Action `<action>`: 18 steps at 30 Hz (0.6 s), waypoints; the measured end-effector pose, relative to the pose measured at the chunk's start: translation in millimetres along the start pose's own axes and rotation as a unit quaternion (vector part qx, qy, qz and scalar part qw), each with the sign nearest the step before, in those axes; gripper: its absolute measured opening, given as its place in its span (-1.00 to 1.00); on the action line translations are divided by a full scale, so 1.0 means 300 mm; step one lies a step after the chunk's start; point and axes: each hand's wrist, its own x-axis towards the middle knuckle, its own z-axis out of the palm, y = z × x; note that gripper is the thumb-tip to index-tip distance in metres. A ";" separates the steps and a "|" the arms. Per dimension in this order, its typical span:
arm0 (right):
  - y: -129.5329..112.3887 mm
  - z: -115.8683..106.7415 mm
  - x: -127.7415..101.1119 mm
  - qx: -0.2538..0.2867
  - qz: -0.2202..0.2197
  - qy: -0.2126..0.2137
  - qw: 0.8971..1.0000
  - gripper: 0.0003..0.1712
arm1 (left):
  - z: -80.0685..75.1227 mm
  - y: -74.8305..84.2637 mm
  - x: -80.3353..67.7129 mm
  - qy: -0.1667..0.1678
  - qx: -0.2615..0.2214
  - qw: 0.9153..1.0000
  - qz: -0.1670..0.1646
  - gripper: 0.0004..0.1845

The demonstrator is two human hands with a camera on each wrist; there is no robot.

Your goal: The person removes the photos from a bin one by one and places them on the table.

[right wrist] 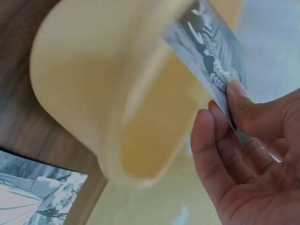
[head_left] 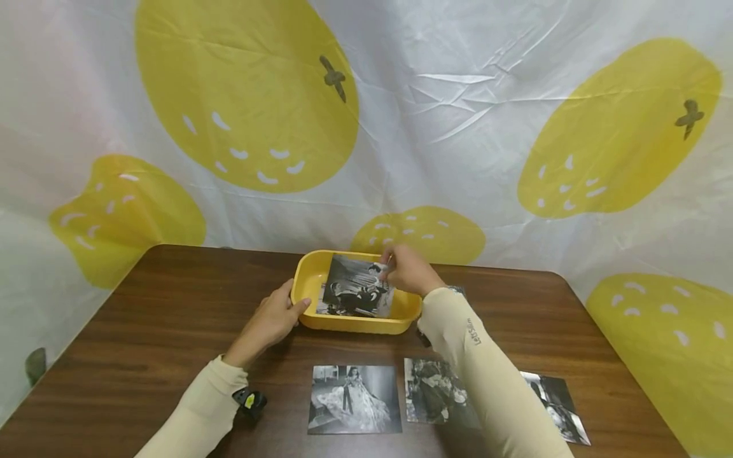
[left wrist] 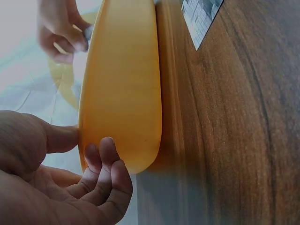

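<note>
Nearest the head camera, two forearms in cream sleeves reach forward over a dark wooden table [head_left: 143, 318]. A small black and yellow device [head_left: 249, 400] is strapped at the left wrist.

Along the near edge of the table lie three black-and-white photographs. The left photograph [head_left: 354, 399] lies flat and fully visible. The middle photograph [head_left: 436, 390] sits just beside it, partly covered by the right sleeve. The right photograph [head_left: 558, 397] lies at an angle beyond the sleeve.

Farther back, at the middle of the table, stands a yellow tray [head_left: 306, 280]. The left hand [head_left: 272, 319] rests against the tray's left end. In the left wrist view the thumb touches the tray's wall, while the other fingers [left wrist: 105, 176] are loosely curled just beside it and grip nothing.

The right hand [head_left: 409, 270] is over the far right corner of the tray and pinches a fourth photograph [head_left: 355, 286] by its upper right corner. In the right wrist view the thumb and fingertips [right wrist: 211, 136] close on the print's edge. This photograph leans tilted inside the tray, its lower edge down in the tray and its upper edge near the far rim.

Behind the table hangs a white backdrop [head_left: 446, 108] printed with large yellow fruit.
</note>
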 end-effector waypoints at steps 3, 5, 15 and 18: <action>0.022 -0.058 -0.035 0.084 0.021 0.010 0.996 -0.76 | 0.001 0.000 -0.002 0.000 -0.001 1.000 0.000 -0.48; 0.043 -0.097 -0.064 0.129 0.040 0.033 0.990 -0.73 | 0.004 0.000 -0.001 -0.001 0.001 1.000 0.000 -0.47; 0.232 -0.306 -0.271 0.171 0.102 0.131 0.971 -0.64 | 0.007 -0.001 0.001 -0.001 0.006 1.000 -0.008 -0.43; 0.302 -0.331 -0.336 0.128 0.121 0.157 0.972 -0.63 | 0.006 0.000 0.003 -0.001 0.006 1.000 -0.010 -0.45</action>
